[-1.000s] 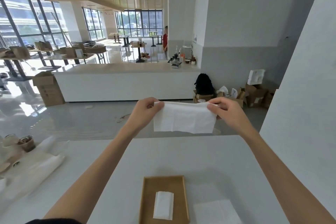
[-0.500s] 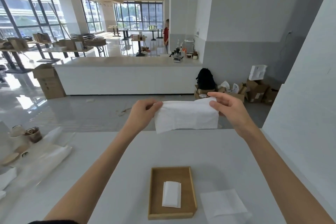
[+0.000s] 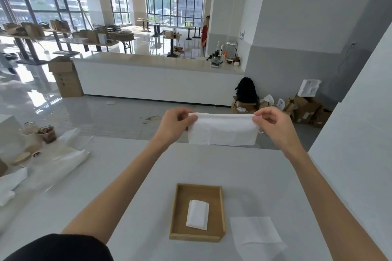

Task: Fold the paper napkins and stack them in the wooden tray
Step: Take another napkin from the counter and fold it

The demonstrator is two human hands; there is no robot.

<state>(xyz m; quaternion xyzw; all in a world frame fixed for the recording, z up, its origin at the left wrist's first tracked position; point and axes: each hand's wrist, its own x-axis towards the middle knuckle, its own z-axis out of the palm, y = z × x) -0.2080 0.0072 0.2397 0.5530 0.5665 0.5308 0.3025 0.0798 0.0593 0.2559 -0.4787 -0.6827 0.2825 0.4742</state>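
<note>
Head view: compared with 0.5 s earlier, the 2 hands have drawn a little wider apart and the held napkin [image 3: 221, 131] is pulled straighter between them, its top edge now a level line. The left hand [image 3: 174, 127] pinches the napkin's top left corner between thumb and curled fingers. The right hand [image 3: 273, 125] pinches the top right corner the same way. The napkin hangs in the air, well beyond the wooden tray [image 3: 174, 212], above the far edge of the tabletop [image 3: 212, 167], and touches nothing but the 2 hands. It looks doubled over, with a faint vertical crease near its middle.

The tray lies flat on the tabletop, close to the person and between the 2 forearms. Inside it, 1 folded napkin [image 3: 197, 214] lies on the tray floor, nearer the front wall than the back. Just right of the tray, 1 flat napkin [image 3: 254, 231] lies open on the tabletop, apart from the tray's wall. Far left of the tray stand 2 drink cups [image 3: 47, 133] beside crumpled clear plastic bags [image 3: 63, 159].
</note>
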